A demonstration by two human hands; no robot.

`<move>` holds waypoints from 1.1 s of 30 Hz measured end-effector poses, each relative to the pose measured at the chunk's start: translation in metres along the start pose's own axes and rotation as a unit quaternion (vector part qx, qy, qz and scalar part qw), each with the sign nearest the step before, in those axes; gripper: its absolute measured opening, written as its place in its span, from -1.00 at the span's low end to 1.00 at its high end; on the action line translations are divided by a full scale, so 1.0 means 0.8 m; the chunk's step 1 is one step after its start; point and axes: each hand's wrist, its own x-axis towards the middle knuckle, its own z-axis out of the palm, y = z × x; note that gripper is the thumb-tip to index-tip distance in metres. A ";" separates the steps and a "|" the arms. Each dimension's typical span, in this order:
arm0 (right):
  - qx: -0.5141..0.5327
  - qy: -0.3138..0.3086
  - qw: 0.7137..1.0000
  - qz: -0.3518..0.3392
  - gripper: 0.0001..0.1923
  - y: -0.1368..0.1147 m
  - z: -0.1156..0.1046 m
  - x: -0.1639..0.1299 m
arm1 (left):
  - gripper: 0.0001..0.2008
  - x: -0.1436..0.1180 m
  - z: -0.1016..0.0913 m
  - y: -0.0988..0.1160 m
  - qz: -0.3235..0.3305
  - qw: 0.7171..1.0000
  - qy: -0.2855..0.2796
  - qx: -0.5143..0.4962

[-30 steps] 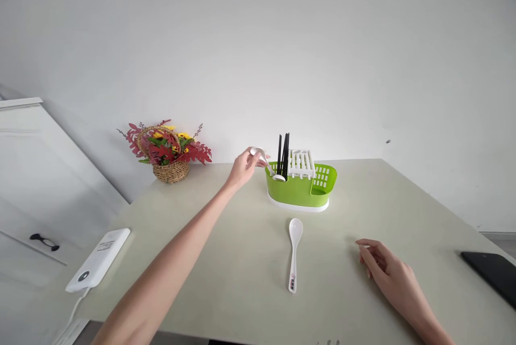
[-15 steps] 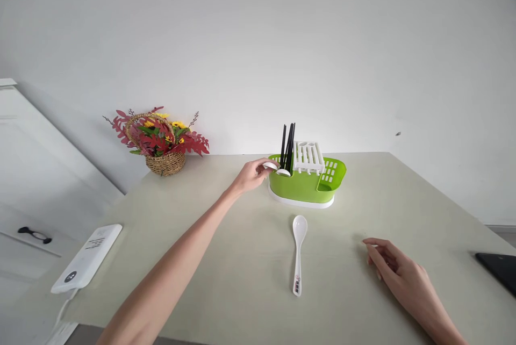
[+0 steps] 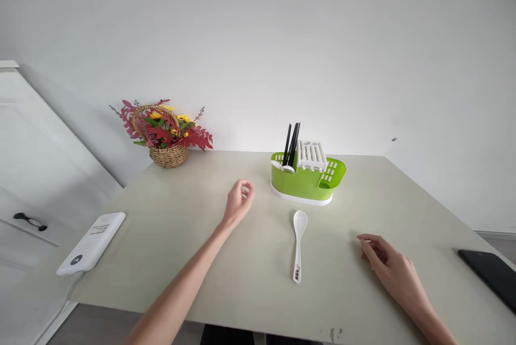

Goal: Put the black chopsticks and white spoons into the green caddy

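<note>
My left hand [image 3: 239, 201] is above the table, left of the green utensil holder [image 3: 296, 185]. Its fingers curl loosely with a gap inside and nothing in them. Several black chopsticks [image 3: 292, 146] stand upright in the holder's left part. Two white spoons rest there too, one bowl [image 3: 287, 169] over the front rim and the other [image 3: 276, 164] at the left end. Another white spoon [image 3: 298, 243] lies on the table in front of the holder, bowl end away from me. To its right, my right hand [image 3: 387, 259] rests on the tabletop, empty, with fingers loosely bent.
A wicker basket [image 3: 169, 156] of red and yellow flowers stands at the back left. Along the left edge lies a white device [image 3: 92, 243] with a cable. A black phone [image 3: 489, 275] is at the right edge. A white cabinet [image 3: 36, 173] stands on the left.
My left hand has let go of a white spoon at the holder's left end and drawn back toward me, to the left. My right hand stays about where it was.
</note>
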 end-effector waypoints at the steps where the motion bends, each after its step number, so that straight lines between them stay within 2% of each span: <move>1: -0.005 0.001 1.000 -0.001 -0.53 0.000 0.000 0.000 | -0.71 -0.016 0.007 -0.003 0.006 0.999 -0.047 0.023; 2: -0.009 0.001 1.000 -0.002 -0.53 0.000 0.001 0.000 | -0.67 -0.031 0.017 -0.002 0.014 0.994 -0.096 0.049; 4: -0.013 0.000 1.000 -0.004 -0.53 0.000 0.001 -0.001 | -0.58 -0.053 0.040 0.012 0.028 0.980 -0.156 0.116; 7: -0.007 0.003 1.000 -0.013 -0.55 -0.002 0.000 -0.004 | -0.48 -0.067 0.077 0.048 0.034 0.957 -0.200 0.209; 10: 0.000 0.014 1.000 -0.024 -0.56 -0.004 -0.001 -0.007 | -0.40 -0.069 0.109 0.083 0.037 0.921 -0.246 0.300; 13: 0.008 0.020 0.999 -0.030 -0.56 -0.005 0.000 -0.007 | -0.62 -0.072 0.127 0.102 0.056 0.891 -0.283 0.351; 16: 0.014 0.017 0.999 -0.035 -0.55 -0.004 0.000 -0.006 | -0.81 -0.076 0.127 0.106 0.073 0.882 -0.301 0.356; 18: 0.017 0.013 0.999 -0.035 -0.54 -0.003 0.000 -0.006 | -0.85 -0.076 0.115 0.103 0.071 0.883 -0.306 0.349; 20: 0.017 0.008 0.999 -0.032 -0.54 -0.001 0.000 -0.006 | -0.87 -0.071 0.093 0.102 0.065 0.896 -0.307 0.313; 24: 0.020 0.008 0.999 -0.035 -0.54 0.004 0.001 -0.005 | -0.76 -0.042 0.022 0.123 0.057 0.943 -0.301 0.130; 25: 0.021 0.008 0.999 -0.035 -0.54 0.005 0.002 -0.005 | -0.74 -0.031 0.001 0.134 0.055 0.956 -0.275 0.087; 27: 0.019 0.006 0.999 -0.030 -0.54 0.008 0.003 -0.004 | -0.72 -0.005 -0.039 0.162 0.092 0.981 -0.164 0.035; 30: 0.016 0.002 1.000 -0.022 -0.55 0.011 0.005 -0.004 | -0.71 0.045 -0.082 0.198 0.165 0.986 0.016 -0.015; 31: 0.015 0.001 1.000 -0.021 -0.55 0.012 0.005 -0.004 | -0.71 0.063 -0.090 0.205 0.182 0.982 0.046 -0.022; 33: 0.016 -0.001 1.000 -0.018 -0.55 0.012 0.005 -0.004 | -0.71 0.096 -0.095 0.208 0.210 0.975 0.054 -0.043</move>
